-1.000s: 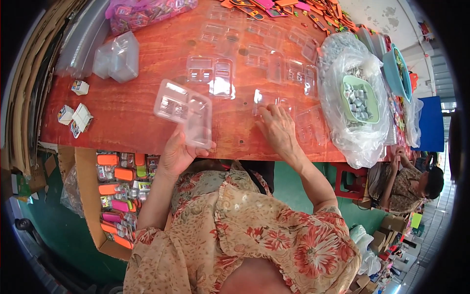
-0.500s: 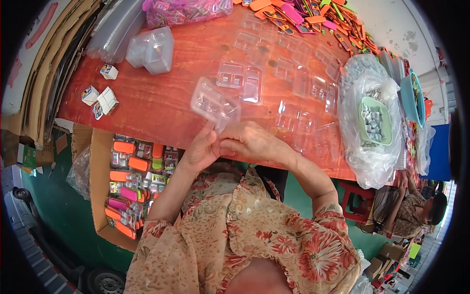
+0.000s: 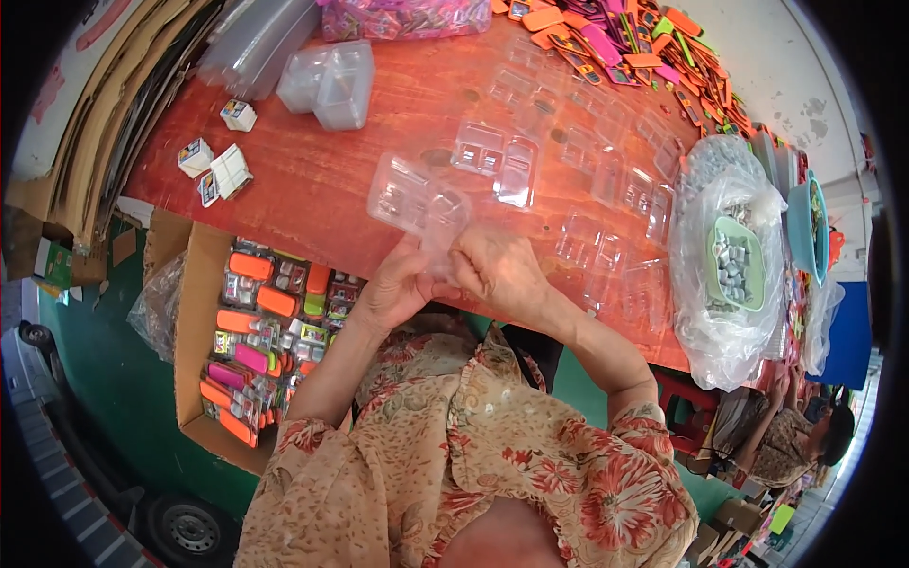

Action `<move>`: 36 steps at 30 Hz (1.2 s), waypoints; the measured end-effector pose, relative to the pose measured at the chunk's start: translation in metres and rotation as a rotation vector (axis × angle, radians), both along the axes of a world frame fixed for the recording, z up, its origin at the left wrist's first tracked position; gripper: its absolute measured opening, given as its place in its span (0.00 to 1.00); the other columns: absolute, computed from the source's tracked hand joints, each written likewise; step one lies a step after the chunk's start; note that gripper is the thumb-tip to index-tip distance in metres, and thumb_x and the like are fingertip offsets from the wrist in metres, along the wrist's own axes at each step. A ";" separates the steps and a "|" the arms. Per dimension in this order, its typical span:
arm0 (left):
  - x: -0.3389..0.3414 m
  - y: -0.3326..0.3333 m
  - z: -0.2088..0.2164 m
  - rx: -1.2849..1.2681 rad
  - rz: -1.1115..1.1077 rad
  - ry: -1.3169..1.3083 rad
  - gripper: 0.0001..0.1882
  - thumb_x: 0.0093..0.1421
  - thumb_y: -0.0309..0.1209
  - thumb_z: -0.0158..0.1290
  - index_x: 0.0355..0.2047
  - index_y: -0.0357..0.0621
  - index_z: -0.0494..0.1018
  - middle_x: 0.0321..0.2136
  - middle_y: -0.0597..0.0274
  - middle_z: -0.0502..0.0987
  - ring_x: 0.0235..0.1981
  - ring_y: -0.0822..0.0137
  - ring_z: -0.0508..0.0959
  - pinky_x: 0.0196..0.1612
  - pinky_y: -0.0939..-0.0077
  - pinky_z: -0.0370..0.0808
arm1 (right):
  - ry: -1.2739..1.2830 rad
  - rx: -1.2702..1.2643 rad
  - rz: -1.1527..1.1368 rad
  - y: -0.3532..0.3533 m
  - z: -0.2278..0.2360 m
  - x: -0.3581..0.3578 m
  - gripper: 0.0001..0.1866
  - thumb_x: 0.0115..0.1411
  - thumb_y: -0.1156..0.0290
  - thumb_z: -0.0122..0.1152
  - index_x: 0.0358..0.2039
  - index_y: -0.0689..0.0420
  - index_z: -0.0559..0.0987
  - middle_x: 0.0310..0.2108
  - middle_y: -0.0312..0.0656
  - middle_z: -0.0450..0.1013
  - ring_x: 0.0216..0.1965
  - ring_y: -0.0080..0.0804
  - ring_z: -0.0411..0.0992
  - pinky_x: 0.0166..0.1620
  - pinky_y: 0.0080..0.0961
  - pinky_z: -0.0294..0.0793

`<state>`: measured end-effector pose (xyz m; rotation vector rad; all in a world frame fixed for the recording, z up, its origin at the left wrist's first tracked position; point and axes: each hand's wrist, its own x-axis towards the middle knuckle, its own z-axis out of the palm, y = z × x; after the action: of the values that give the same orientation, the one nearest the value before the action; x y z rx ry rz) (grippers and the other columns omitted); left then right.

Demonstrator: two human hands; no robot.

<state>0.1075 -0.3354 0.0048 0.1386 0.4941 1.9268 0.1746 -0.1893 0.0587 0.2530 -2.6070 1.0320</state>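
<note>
A clear plastic blister tray (image 3: pixel 401 196) with moulded compartments is held up over the near edge of the red table. My left hand (image 3: pixel 396 286) pinches its lower end between thumb and fingers. At the tray's right-hand corner, my right hand (image 3: pixel 499 270) is closed with its fingers curled in, gripping the plastic; the fingertips are partly hidden. Just beyond lies another clear blister tray (image 3: pixel 516 170), and several more are spread over the table to the right.
Small printed card stacks (image 3: pixel 229 172) and nested clear trays (image 3: pixel 343 85) stand at left. A carton (image 3: pixel 192 331) holds packed colourful items below. Orange and pink pieces (image 3: pixel 606 43) are heaped at the back. A green basket (image 3: pixel 751 295) of small grey pieces sits right; a co-worker (image 3: pixel 791 440) is beyond.
The view has shifted, so the table's things appear farther right. My right hand has turned and curled more tightly at the tray's corner. The left hand keeps its pinch.
</note>
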 end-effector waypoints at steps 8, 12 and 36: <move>-0.026 -0.072 -0.015 -0.034 0.181 -0.039 0.37 0.48 0.39 0.50 0.55 0.54 0.43 0.40 0.46 0.65 0.34 0.45 0.71 0.24 0.69 0.74 | 0.023 0.512 0.030 0.001 0.011 0.027 0.07 0.37 0.76 0.53 0.20 0.58 0.66 0.18 0.40 0.59 0.21 0.33 0.63 0.19 0.27 0.63; -0.026 -0.100 -0.013 -0.014 0.200 -0.023 0.39 0.49 0.39 0.50 0.56 0.54 0.40 0.41 0.43 0.64 0.35 0.42 0.70 0.27 0.62 0.76 | -0.214 0.706 0.077 0.006 -0.008 0.040 0.09 0.40 0.73 0.49 0.25 0.61 0.68 0.21 0.40 0.63 0.25 0.31 0.65 0.19 0.22 0.66; -0.054 -0.082 -0.023 0.131 0.408 -0.039 0.35 0.49 0.39 0.50 0.53 0.50 0.46 0.40 0.48 0.66 0.38 0.45 0.70 0.39 0.56 0.70 | -0.674 -0.880 -0.161 0.028 -0.051 -0.245 0.24 0.50 0.64 0.49 0.47 0.61 0.59 0.36 0.44 0.66 0.35 0.36 0.67 0.30 0.35 0.73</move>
<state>0.0533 -0.4175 -0.0180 0.0888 0.3905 2.3583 -0.0701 -0.1608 0.0076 -0.5940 -2.2740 2.3471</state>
